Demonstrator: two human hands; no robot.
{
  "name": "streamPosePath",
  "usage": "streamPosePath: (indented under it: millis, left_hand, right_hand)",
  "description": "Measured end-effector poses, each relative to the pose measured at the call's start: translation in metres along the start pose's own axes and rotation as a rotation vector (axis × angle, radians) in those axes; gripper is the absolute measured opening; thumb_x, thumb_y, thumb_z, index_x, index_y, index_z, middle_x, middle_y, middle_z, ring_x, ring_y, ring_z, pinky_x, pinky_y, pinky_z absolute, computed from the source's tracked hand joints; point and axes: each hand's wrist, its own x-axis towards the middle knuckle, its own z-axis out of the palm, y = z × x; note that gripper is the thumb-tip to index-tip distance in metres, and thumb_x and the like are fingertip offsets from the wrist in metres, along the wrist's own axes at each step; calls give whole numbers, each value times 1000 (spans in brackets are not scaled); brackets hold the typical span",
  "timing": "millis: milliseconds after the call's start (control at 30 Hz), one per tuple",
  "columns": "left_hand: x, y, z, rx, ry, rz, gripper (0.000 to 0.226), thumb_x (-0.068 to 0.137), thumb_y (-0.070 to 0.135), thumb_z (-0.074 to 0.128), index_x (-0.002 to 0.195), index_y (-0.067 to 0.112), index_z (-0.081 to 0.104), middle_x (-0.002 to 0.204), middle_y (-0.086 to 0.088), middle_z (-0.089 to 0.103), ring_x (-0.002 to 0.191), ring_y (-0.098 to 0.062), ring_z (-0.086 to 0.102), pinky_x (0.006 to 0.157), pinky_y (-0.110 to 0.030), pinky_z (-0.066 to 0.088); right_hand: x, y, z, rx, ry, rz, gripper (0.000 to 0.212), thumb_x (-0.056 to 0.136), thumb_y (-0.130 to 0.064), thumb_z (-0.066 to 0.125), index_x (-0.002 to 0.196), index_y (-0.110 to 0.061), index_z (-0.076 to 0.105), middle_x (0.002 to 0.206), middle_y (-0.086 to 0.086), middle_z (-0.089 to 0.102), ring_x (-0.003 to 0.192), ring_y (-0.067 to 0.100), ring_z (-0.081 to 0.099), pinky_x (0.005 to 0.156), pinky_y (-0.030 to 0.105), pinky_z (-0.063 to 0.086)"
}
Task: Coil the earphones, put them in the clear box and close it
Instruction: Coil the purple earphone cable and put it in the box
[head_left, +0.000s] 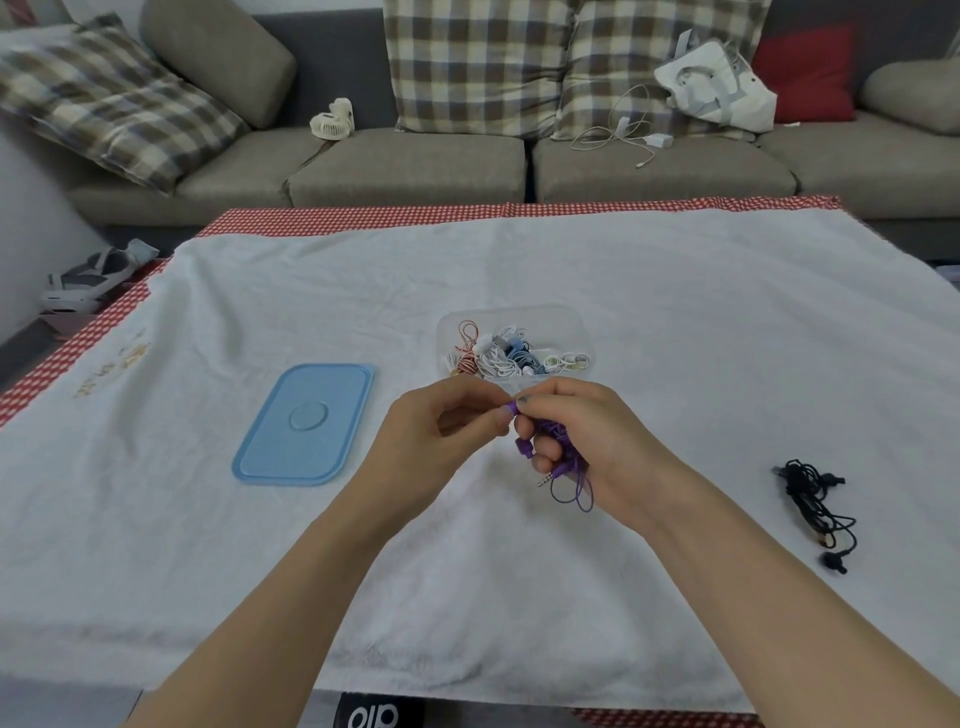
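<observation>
— Earphones, the purple earphones (558, 452): where are they on my feed?

— Going left to right. The blue lid (305, 425) lies flat on the white cloth (519, 571), set aside left of the box, I'd say so the box stays open for loading. Next my left hand (431, 441), fingertips pinching an earbud end of the purple cord. Just right of it my right hand (587, 441), fingers curled round the bunched purple cord, plug and a loop dangling below. I judge one hand anchors while the other feeds the coil.

— And the box?

— The clear box (581, 325) sits just behind my hands, already holding coiled sets. Far right, the black earphones (815, 501) lie loose, uncoiled, probably next.
</observation>
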Motion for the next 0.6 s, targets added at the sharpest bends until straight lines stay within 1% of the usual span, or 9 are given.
streamPosePath:
  millis: [100,200,300,433,500,600]
  left_hand:
    - [0,2,1,-52,9,8,8,95,8,69,99,8,75,91,-5,78,90,-17,75,82,-22,56]
    - [1,4,1,-122,13,6,8,96,4,67,99,5,74,92,-10,77,90,-21,74,82,-22,56]
    - [2,6,2,-178,-3,-7,8,96,5,67,101,3,72,96,-13,77,91,-19,73,85,-25,56]
    - [3,5,2,-232,-7,-34,9,96,9,68,103,6,72,98,-13,77,95,-23,72,94,-36,57]
    - [4,5,3,-230,4,-30,9,96,9,67,102,6,73,97,-13,77,94,-22,72,92,-35,57]
    - [4,6,4,-225,10,-22,8,96,8,67,101,5,73,96,-12,77,93,-21,72,90,-33,57]
  right_hand:
    - [-1,-2,1,79,-29,23,7,91,1,55,90,0,62,65,9,58,48,16,39,46,27,39]
    - [-2,-4,1,140,-51,30,6,92,1,54,92,0,61,65,8,56,47,14,37,45,25,38]
    - [-4,-6,0,187,-69,34,7,93,0,53,90,-1,59,65,8,54,46,13,37,45,24,39]
    - [-6,-10,0,245,-104,50,10,95,0,52,86,-3,56,66,7,53,44,11,39,44,22,38]
    - [-7,-11,-1,269,-111,62,13,95,-1,52,83,-4,56,66,7,53,44,11,39,44,22,39]
    - [-7,-11,-2,290,-116,73,12,96,-2,52,85,-3,56,65,6,54,44,11,39,44,22,39]
